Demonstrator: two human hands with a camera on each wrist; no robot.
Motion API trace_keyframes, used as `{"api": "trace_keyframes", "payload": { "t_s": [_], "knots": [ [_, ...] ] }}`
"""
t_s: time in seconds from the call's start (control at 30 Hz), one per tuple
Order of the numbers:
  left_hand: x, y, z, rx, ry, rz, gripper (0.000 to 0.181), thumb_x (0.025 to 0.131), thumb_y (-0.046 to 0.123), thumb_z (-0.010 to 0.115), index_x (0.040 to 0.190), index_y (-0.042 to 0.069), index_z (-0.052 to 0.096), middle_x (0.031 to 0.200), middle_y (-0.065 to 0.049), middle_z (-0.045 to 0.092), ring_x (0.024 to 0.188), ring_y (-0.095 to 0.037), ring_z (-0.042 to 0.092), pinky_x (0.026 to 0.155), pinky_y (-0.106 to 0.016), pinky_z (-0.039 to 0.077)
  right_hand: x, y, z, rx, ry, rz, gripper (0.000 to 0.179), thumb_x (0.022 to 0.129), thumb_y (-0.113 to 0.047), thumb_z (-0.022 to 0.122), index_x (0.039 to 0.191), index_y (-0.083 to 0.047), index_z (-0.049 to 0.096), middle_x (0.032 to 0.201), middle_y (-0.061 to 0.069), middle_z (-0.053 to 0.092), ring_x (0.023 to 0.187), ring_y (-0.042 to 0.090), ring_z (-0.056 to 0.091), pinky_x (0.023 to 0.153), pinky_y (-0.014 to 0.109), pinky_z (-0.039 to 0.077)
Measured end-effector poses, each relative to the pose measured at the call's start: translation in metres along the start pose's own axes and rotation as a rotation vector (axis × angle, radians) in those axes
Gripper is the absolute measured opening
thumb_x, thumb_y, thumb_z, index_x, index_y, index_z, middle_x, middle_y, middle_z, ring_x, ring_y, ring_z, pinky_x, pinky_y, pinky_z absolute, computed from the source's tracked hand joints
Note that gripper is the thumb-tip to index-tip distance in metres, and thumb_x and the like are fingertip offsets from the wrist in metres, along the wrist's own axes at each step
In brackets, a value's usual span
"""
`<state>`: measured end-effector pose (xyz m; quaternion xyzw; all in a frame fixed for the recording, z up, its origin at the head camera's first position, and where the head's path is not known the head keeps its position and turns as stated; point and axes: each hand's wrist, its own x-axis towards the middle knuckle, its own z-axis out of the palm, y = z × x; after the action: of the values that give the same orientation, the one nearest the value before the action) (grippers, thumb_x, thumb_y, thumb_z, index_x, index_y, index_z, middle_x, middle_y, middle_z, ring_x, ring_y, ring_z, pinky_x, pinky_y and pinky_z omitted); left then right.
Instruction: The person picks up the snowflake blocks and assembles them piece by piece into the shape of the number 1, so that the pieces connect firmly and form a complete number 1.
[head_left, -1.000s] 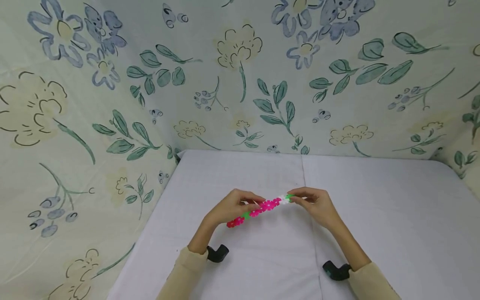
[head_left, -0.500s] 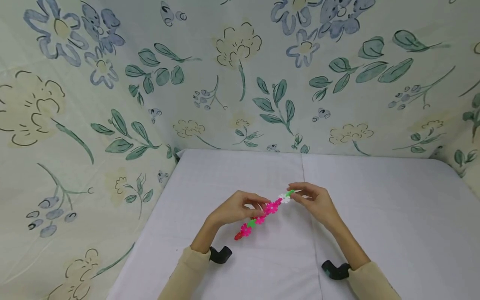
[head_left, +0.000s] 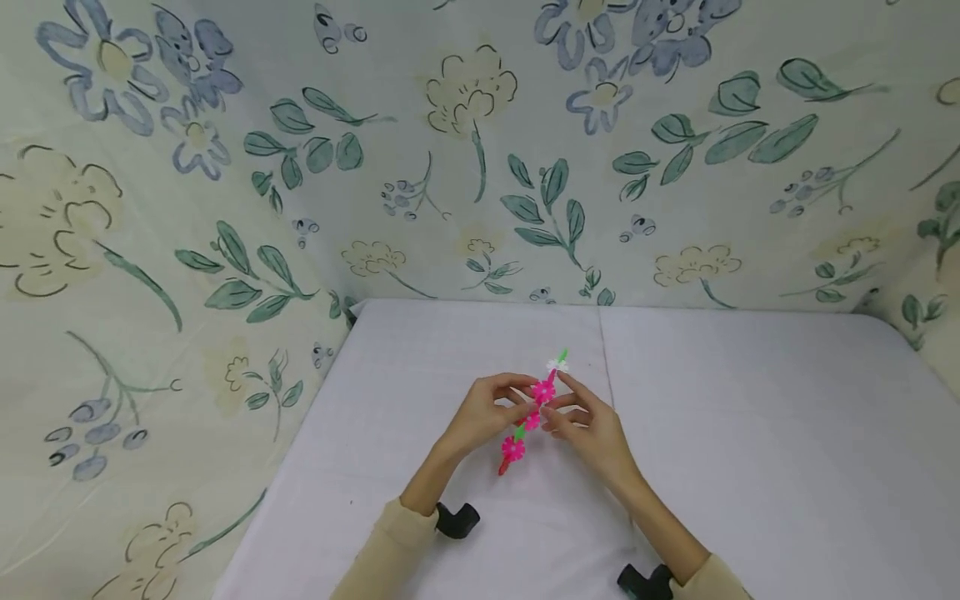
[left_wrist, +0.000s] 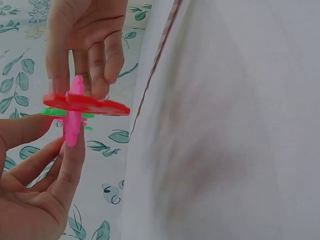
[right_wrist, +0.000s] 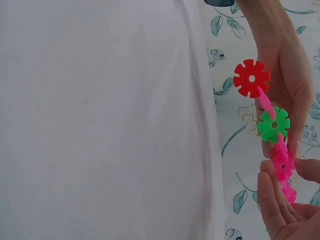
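Note:
A chain of slotted plastic discs (head_left: 513,448) slants between both hands, held over the table. Its near end is a red disc (right_wrist: 242,80), followed by pink and green ones. At the far end, a white disc (head_left: 557,365) and a green disc (head_left: 564,354) stick out past the fingers. My left hand (head_left: 483,414) pinches the chain around its middle pink discs. From the other side, my right hand (head_left: 596,437) holds the same stretch, thumb against a pink disc (right_wrist: 283,167). The red disc (left_wrist: 85,104) shows nearly edge-on in the left wrist view.
A white cloth (head_left: 765,433) covers the table, with a crease running from front to back. Behind and to the left hangs a floral curtain (head_left: 450,183). Black curved wrist mounts (head_left: 459,521) sit at both cuffs.
The right hand has left the green and white end and come down and left to the chain's middle. The chain has turned steeper, its far end now pointing away.

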<state>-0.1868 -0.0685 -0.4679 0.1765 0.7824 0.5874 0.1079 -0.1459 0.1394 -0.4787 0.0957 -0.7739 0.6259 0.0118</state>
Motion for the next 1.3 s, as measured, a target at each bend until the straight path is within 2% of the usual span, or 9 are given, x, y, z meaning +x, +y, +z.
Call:
{"api": "trace_keyframes", "payload": {
  "t_s": [0.2, 0.37, 0.5, 0.67, 0.77, 0.93, 1.0, 1.13, 1.3],
  "knots": [
    [0.0, 0.002, 0.008, -0.006, -0.002, 0.01, 0.043, 0.093, 0.009, 0.076, 0.136, 0.009, 0.067, 0.12, -0.011, 0.068, 0.089, -0.015, 0.07, 0.077, -0.051, 0.064, 0.0, 0.005, 0.006, 0.012, 0.053, -0.027, 0.056, 0.095, -0.001, 0.072, 0.148, 0.0, 0.054, 0.109, 0.025, 0.068, 0.081, 0.011, 0.076, 0.074, 0.025, 0.063],
    [-0.001, 0.005, 0.008, -0.035, -0.048, 0.017, 0.05, 0.092, 0.003, 0.075, 0.141, 0.012, 0.065, 0.123, -0.011, 0.068, 0.093, -0.015, 0.069, 0.081, -0.053, 0.063, 0.001, 0.004, 0.005, 0.016, 0.054, -0.032, 0.048, 0.094, 0.004, 0.071, 0.141, 0.002, 0.06, 0.109, 0.025, 0.066, 0.083, 0.008, 0.075, 0.072, 0.026, 0.064],
    [-0.001, 0.004, 0.007, -0.048, -0.092, 0.045, 0.055, 0.091, 0.001, 0.076, 0.143, 0.01, 0.062, 0.119, -0.014, 0.067, 0.094, -0.014, 0.07, 0.08, -0.039, 0.064, 0.002, 0.0, 0.0, 0.03, 0.016, -0.021, 0.047, 0.095, 0.002, 0.07, 0.141, 0.001, 0.06, 0.115, 0.024, 0.064, 0.085, 0.008, 0.074, 0.073, 0.027, 0.064],
    [-0.002, 0.003, 0.002, -0.03, -0.114, 0.082, 0.058, 0.089, 0.002, 0.079, 0.143, 0.007, 0.061, 0.121, -0.013, 0.067, 0.097, -0.014, 0.072, 0.074, -0.022, 0.059, 0.001, -0.002, -0.007, 0.069, -0.073, 0.023, 0.054, 0.095, -0.001, 0.072, 0.147, -0.002, 0.055, 0.127, 0.022, 0.06, 0.089, 0.009, 0.072, 0.079, 0.025, 0.063],
    [-0.002, 0.004, -0.001, -0.053, -0.133, 0.099, 0.059, 0.088, 0.0, 0.079, 0.144, 0.005, 0.06, 0.125, -0.016, 0.066, 0.102, -0.02, 0.072, 0.077, -0.021, 0.058, 0.001, -0.002, -0.01, 0.072, -0.103, 0.035, 0.058, 0.094, -0.002, 0.073, 0.148, -0.004, 0.054, 0.128, 0.022, 0.059, 0.09, 0.01, 0.072, 0.081, 0.023, 0.062],
    [-0.002, 0.005, -0.002, -0.1, -0.169, 0.086, 0.063, 0.088, -0.002, 0.079, 0.147, 0.004, 0.057, 0.133, -0.017, 0.062, 0.111, -0.027, 0.069, 0.087, -0.025, 0.061, 0.002, -0.002, -0.013, 0.068, -0.085, 0.056, 0.057, 0.094, -0.003, 0.074, 0.148, -0.005, 0.056, 0.128, 0.022, 0.06, 0.091, 0.011, 0.072, 0.082, 0.021, 0.061],
    [-0.001, 0.004, -0.001, -0.102, -0.166, 0.075, 0.065, 0.088, -0.003, 0.079, 0.148, 0.005, 0.056, 0.134, -0.017, 0.061, 0.113, -0.028, 0.069, 0.089, -0.026, 0.061, 0.003, -0.001, -0.013, 0.069, -0.071, 0.073, 0.056, 0.094, -0.003, 0.073, 0.147, -0.005, 0.056, 0.128, 0.022, 0.061, 0.092, 0.013, 0.072, 0.083, 0.021, 0.061],
    [0.004, 0.0, 0.003, -0.095, -0.12, 0.045, 0.061, 0.089, -0.005, 0.076, 0.147, 0.007, 0.058, 0.132, -0.015, 0.063, 0.113, -0.029, 0.07, 0.086, -0.026, 0.062, 0.007, -0.001, -0.015, 0.05, -0.037, 0.102, 0.053, 0.095, -0.003, 0.072, 0.146, -0.005, 0.058, 0.127, 0.023, 0.063, 0.095, 0.015, 0.072, 0.082, 0.021, 0.061],
    [0.014, -0.009, 0.007, -0.045, -0.08, 0.028, 0.056, 0.09, -0.006, 0.074, 0.144, 0.006, 0.061, 0.128, -0.014, 0.067, 0.112, -0.028, 0.071, 0.081, -0.023, 0.061, 0.017, 0.004, -0.016, -0.006, -0.011, 0.122, 0.051, 0.095, -0.006, 0.073, 0.144, -0.002, 0.059, 0.124, 0.024, 0.066, 0.089, 0.01, 0.072, 0.077, 0.017, 0.058]
  ]
}}
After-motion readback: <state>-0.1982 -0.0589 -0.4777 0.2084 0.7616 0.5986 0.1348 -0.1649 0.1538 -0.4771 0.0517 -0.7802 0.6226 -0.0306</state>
